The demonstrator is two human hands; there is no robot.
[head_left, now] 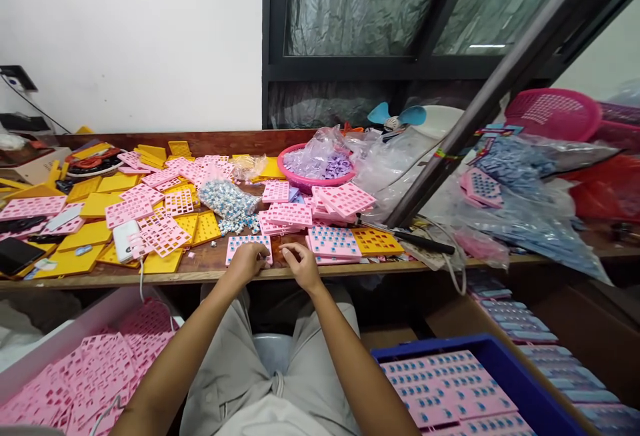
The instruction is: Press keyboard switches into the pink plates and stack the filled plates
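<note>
A pink plastic panel (235,243) with small blue-and-white pieces set in it lies at the table's front edge. My left hand (246,261) rests on its lower right part with curled fingers; whatever is in them is hidden. To the right, my right hand (303,267) is just above the table edge, thumb and forefinger brought together in a pinch. Anything between those fingertips is too small to name. Behind the panel, loose blue-and-white pieces (240,224) spill from a clear plastic bag (227,197). Beside my right hand, a panel filled with blue pieces (334,241) tops a short stack.
Yellow panels (85,249) and pink grid panels (165,236) cover the table's left side, with a white power bank (126,241) among them. A slanted metal pole (450,136) stands right. Below are a blue crate (425,346) and a white bin (55,343) of pink panels.
</note>
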